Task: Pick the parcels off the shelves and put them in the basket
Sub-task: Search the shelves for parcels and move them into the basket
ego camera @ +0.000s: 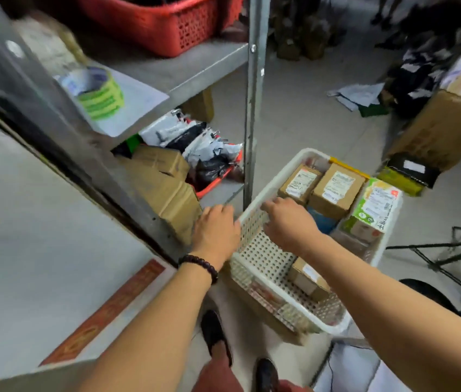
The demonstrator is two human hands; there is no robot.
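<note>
Both hands are hanging around the near corner of the white basket [334, 329], which is sitting just right of the shelf post [254, 108]. My right hand [288, 226] is hooking its fingers [269, 207] over the rim. My left hand [218, 232] is right beside that corner, grip honestly hard to tell. I'm worrying that a one-sided tug is going to tip it and slide the load. The parcels [336, 189] inside are looking like labelled brown boxes, plus a green-and-white pack [376, 207].
</note>
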